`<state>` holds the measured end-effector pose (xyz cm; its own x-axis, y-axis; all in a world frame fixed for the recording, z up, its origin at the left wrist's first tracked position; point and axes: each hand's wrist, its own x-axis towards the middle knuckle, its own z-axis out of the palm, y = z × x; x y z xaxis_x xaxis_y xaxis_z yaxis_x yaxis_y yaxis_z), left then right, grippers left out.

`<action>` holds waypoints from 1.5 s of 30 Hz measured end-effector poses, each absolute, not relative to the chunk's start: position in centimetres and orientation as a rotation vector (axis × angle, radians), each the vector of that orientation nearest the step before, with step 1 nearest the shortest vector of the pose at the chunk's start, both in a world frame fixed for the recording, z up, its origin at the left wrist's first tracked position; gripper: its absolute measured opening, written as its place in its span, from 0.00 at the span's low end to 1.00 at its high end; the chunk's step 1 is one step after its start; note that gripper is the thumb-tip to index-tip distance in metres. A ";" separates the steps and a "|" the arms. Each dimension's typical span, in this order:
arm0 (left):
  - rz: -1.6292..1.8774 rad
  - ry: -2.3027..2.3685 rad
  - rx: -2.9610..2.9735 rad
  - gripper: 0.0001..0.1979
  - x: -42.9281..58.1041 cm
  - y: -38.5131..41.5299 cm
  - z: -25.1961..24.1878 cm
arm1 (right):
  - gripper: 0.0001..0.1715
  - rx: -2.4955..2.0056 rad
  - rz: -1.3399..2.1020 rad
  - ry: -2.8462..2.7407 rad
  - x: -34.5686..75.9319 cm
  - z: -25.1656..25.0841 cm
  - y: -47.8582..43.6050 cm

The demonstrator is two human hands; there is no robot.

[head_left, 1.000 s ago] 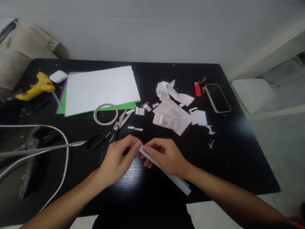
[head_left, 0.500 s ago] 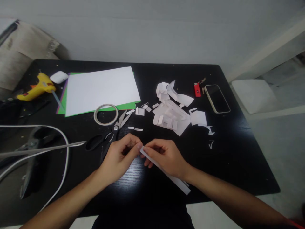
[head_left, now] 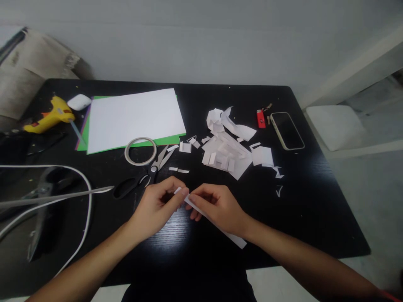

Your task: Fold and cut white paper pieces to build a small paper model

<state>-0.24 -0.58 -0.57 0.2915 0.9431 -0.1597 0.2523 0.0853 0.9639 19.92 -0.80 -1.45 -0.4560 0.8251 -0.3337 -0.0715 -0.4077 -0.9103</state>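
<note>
A long white paper strip (head_left: 231,237) slants from between my fingertips down to the right, above the table's near side. My left hand (head_left: 160,205) pinches its upper end between thumb and fingers, and a short tip of paper shows past the thumb. My right hand (head_left: 222,207) grips the strip just beside the left fingertips, with thumb on top and the lower fingers curled beneath. Black-handled scissors (head_left: 153,169) lie with blades apart beyond my left hand. Small white paper cuttings (head_left: 183,171) rest on the table just past both hands.
The black table (head_left: 308,218) holds a tape roll (head_left: 126,156), white sheets (head_left: 135,117) over green ones, and a yellow glue gun (head_left: 52,115) at left. A folded paper pile (head_left: 239,161), red lighter (head_left: 260,118) and phone (head_left: 287,131) lie right. A white cable (head_left: 89,201) curves at left.
The strip has slid up and left through my fingers; its tip now pokes out past my left thumb, and its lower end is nearer my right hand. Both hands have barely moved.
</note>
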 end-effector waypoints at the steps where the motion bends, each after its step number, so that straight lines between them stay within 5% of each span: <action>1: 0.754 1.188 1.426 0.12 -0.2 -0.6 -0.5 | 0.17 -1.112 1.918 -1.193 19.9 -1.5 -0.8; 45: 0.613 1.155 1.449 0.05 -2.0 0.4 -0.1 | 0.16 -1.238 1.826 -1.602 21.3 -0.5 0.5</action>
<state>-1.96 0.37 -0.12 0.3839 0.8944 -0.2296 0.3114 0.1087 0.9441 21.35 0.50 -0.49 -0.5203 0.7810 -0.3455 0.2411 -0.2538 -0.9367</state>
